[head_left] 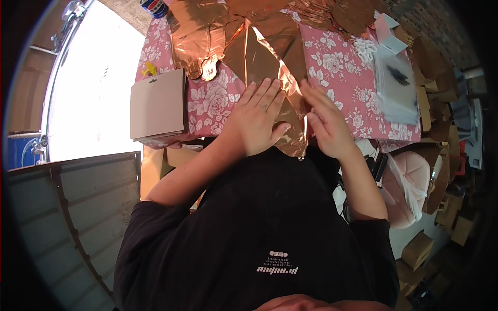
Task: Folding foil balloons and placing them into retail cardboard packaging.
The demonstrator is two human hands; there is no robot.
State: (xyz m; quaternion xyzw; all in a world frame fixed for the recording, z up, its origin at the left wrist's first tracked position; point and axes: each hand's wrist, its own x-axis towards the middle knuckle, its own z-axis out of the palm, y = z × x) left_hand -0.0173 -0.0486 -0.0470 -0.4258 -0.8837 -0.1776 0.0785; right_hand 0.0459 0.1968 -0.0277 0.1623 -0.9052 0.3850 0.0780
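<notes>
A shiny copper-coloured foil piece, flat like an uninflated foil balloon, lies folded lengthwise in front of me. Its narrow near end hangs toward my lap over the table edge. My left hand rests flat on the foil's left side, fingers stretched out and thumb apart. Along the right edge of the same foil is my right hand, its fingers extended and its palm turned inward. Neither hand shows anything gripped. Another flat foil piece with rounded ends lies to the left, and more crumpled foil is heaped at the far side.
A pink floral cloth covers the table. At left lie grey-brown card sheets, a yellow bit and a blue can. At right are clear plastic bags, white cord, a white box and a pink chair.
</notes>
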